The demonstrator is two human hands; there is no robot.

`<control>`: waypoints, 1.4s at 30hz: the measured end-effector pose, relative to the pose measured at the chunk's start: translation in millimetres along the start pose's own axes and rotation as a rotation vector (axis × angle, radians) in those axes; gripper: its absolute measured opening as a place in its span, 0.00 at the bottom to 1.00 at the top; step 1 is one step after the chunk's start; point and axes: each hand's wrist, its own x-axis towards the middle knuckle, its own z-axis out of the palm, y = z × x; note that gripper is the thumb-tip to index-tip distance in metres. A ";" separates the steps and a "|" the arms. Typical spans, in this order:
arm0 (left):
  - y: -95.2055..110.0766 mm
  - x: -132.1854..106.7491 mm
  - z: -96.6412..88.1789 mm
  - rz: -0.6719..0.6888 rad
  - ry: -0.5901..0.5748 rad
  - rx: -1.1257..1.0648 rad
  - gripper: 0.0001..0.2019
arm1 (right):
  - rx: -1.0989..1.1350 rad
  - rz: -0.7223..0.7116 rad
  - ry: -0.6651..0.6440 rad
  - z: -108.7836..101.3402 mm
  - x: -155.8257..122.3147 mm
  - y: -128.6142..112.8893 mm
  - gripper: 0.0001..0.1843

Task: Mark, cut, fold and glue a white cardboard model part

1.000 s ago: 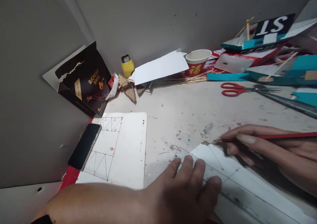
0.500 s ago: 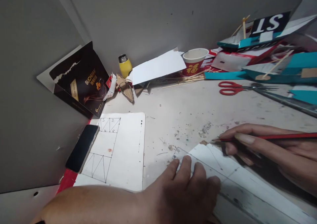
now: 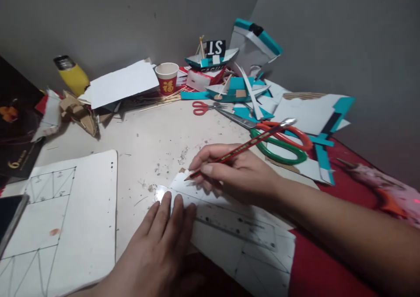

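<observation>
My right hand (image 3: pixel 241 176) grips a red-and-black striped pencil (image 3: pixel 244 148), its point at the upper edge of the ruler. Under it lies a white sheet of card (image 3: pixel 272 268) bearing ruled lines and dots. My left hand (image 3: pixel 160 233) rests with extended fingers on a clear plastic ruler (image 3: pixel 229 222), pressing it against the card. Beside the left forearm is an open notebook (image 3: pixel 93 218) with drawn rectangles crossed by zigzag lines. The wrist and fingers of my left hand hide part of the card.
Large scissors (image 3: pixel 278 159) with green and orange handles and small red scissors (image 3: pixel 201 108) lie beyond my right hand. Paper boats (image 3: pixel 229 91), a paper cup (image 3: pixel 167 79), a yellow bottle (image 3: pixel 74 76) and thin sticks (image 3: pixel 164 99) line the back. A phone (image 3: pixel 11 218) sits left.
The view has swung right, bringing the large scissors and the red surface into sight. My right hand still holds the pencil, now tilted more upright; the left stays on the ruler.
</observation>
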 end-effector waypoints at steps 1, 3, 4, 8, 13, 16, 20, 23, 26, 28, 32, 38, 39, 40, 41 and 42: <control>-0.3 1.8 -2.2 0.009 0.002 0.016 0.46 | -0.012 0.020 -0.011 1.9 0.4 1.4 0.03; -1.2 5.3 -6.6 0.022 0.000 0.047 0.46 | -0.026 0.048 -0.031 5.3 2.1 4.7 0.03; -1.8 6.6 -8.2 0.030 0.003 0.060 0.46 | -0.035 0.054 -0.042 6.6 3.0 6.5 0.03; -3.4 9.6 -9.4 0.058 0.007 0.094 0.45 | -0.159 -0.054 -0.069 8.6 5.4 12.9 0.03; -1.5 10.0 -7.9 0.044 0.010 0.086 0.46 | -0.401 -0.247 -0.077 8.3 6.4 16.1 0.06; -1.1 9.2 -8.7 0.035 0.013 0.073 0.47 | -0.462 -0.293 -0.100 8.9 6.7 16.1 0.08; -2.5 9.0 -8.4 0.028 0.017 0.059 0.47 | -0.520 -0.297 -0.102 10.3 6.0 15.0 0.07; -2.9 8.5 -7.3 0.029 0.017 0.042 0.48 | -0.565 -0.294 -0.114 11.0 5.7 14.3 0.07; -2.2 6.9 -7.0 0.025 0.010 0.026 0.47 | -0.581 -0.297 -0.118 11.6 6.5 14.2 0.07; -1.8 5.7 -7.1 0.016 0.006 0.020 0.46 | -0.585 -0.287 -0.121 12.1 7.1 14.0 0.07; -1.8 4.3 -6.3 0.004 0.003 0.003 0.44 | -0.590 -0.251 -0.130 13.1 7.5 12.3 0.07; -1.0 4.0 -5.4 -0.005 -0.010 -0.034 0.42 | -0.599 -0.245 -0.141 12.7 7.3 11.1 0.08; -1.0 4.1 -5.6 -0.005 -0.009 -0.037 0.42 | -0.601 -0.246 -0.141 12.4 7.3 11.5 0.08; -1.1 4.2 -5.7 -0.002 -0.007 -0.038 0.42 | -0.603 -0.246 -0.140 12.1 7.2 11.8 0.08; -1.3 4.3 -5.9 -0.001 -0.005 -0.037 0.42 | -0.603 -0.245 -0.140 11.8 7.2 12.0 0.08; -1.6 4.4 -6.0 0.001 -0.007 -0.034 0.42 | -0.604 -0.242 -0.142 11.5 7.2 12.0 0.08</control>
